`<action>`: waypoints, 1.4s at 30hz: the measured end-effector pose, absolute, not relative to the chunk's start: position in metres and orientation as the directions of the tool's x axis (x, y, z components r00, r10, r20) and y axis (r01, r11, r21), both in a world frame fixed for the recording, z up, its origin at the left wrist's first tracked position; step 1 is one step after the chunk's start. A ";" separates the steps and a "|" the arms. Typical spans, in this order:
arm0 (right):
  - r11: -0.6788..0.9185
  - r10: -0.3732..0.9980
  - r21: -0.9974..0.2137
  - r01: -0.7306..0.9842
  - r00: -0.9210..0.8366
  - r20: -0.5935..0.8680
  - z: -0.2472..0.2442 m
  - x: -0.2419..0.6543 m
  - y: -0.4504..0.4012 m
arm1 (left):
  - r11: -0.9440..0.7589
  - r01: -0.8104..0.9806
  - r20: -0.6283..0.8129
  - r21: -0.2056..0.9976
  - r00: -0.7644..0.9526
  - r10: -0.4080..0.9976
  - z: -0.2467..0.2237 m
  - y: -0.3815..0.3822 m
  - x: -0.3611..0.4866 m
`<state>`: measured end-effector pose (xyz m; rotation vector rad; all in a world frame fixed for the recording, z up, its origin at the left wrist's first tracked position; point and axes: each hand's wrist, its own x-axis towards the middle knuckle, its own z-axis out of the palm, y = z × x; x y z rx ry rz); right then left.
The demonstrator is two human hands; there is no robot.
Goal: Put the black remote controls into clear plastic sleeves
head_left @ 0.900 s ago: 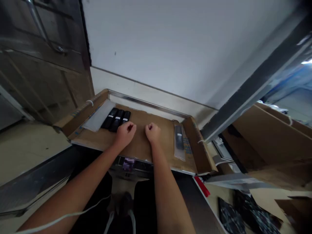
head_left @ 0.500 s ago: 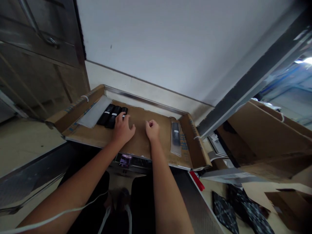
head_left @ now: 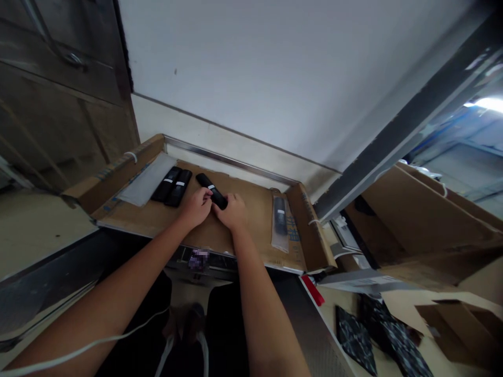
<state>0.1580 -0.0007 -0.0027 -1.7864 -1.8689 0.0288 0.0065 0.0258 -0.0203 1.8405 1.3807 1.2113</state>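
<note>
A black bar-shaped item (head_left: 205, 181) with a white label lies at a slant between my hands, over the cardboard-lined tray (head_left: 255, 235). My right hand (head_left: 232, 210) is closed round its lower end. Beside its middle, near the label, my left hand (head_left: 199, 205) has its fingers bent together; whether anything small is pinched there is too small to tell. To the left, two similar black items (head_left: 173, 186) lie side by side, next to flat translucent bags (head_left: 147, 180). Another black item in a clear bag (head_left: 280, 222) rests at the tray's right.
A white wall (head_left: 236, 68) rises behind the tray. At the right are a grey metal post (head_left: 393, 125) and a large cardboard box (head_left: 424, 220). Dark patterned cloth or bags (head_left: 377, 335) lie on the floor. A white cable (head_left: 98, 343) crosses my left forearm.
The rightmost of three black items on the left has moved right and tilted, and my right hand now grips it. My left hand's fingers have drawn together. The view has shifted slightly.
</note>
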 end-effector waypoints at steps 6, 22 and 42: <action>-0.024 0.932 -0.381 0.924 0.158 0.327 -0.004 0.155 0.004 | -0.346 0.412 0.350 0.843 0.070 0.934 -0.024 0.030 0.007; 0.132 0.913 -0.620 0.773 0.149 0.379 -0.006 0.164 0.003 | -0.347 0.478 0.360 0.807 0.067 0.930 -0.021 0.027 0.004; 0.162 0.875 -0.984 0.068 0.451 0.175 -0.019 0.190 0.004 | -0.599 0.529 0.425 0.601 0.423 0.800 0.028 -0.002 -0.053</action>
